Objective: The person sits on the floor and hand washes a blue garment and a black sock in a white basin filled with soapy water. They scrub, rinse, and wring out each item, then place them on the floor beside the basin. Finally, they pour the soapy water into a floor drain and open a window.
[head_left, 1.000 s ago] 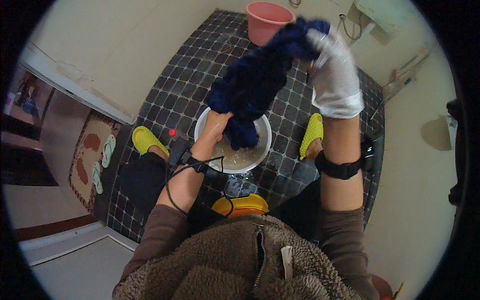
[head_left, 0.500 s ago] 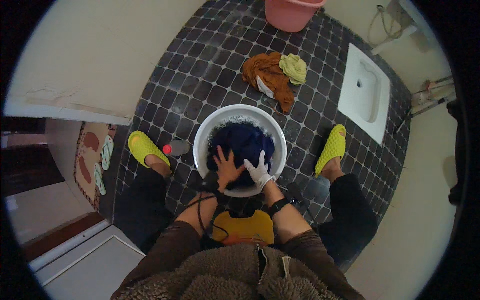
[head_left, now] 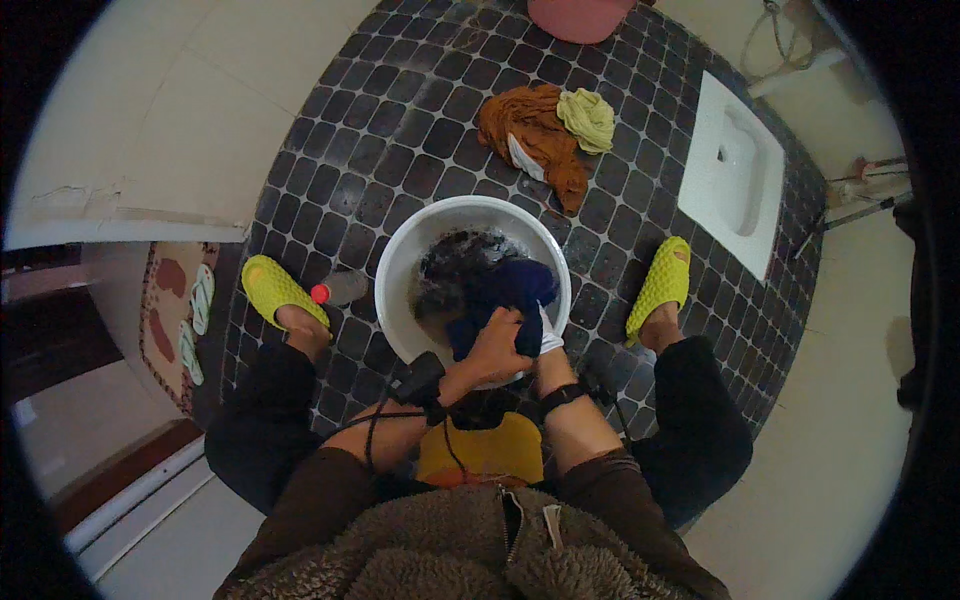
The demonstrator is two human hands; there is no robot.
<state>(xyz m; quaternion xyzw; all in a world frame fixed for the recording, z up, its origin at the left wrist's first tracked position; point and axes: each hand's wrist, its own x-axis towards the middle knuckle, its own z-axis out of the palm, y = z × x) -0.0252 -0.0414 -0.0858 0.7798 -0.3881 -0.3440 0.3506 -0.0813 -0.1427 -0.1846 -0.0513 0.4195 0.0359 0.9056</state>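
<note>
A round white basin (head_left: 392, 262) stands on the floor between my feet, with dark sudsy water (head_left: 450, 275) in its far and left parts. Bunched at the basin's near right side is a dark navy garment (head_left: 515, 285), wet and partly raised from the water. My bare left hand (head_left: 500, 345) is closed on the near part of this cloth, its fingers curled. Beside it my right hand (head_left: 548, 335), in a white glove, grips the cloth too; the fabric and the left hand hide most of its fingers. A black wristband (head_left: 563, 398) circles my right wrist.
Beyond the basin lie a rust-brown garment (head_left: 535, 135) and a pale yellow cloth (head_left: 587, 120). A red-capped bottle (head_left: 342, 288) lies left of the basin. A white squat toilet (head_left: 735, 170) is at right, a pink tub (head_left: 580, 18) at the far edge, and a yellow stool (head_left: 480, 452) beneath me.
Both hands were spread flat on the garment; now they have closed on it. The cloth has been gathered toward the near right side, baring dark water at the left.
</note>
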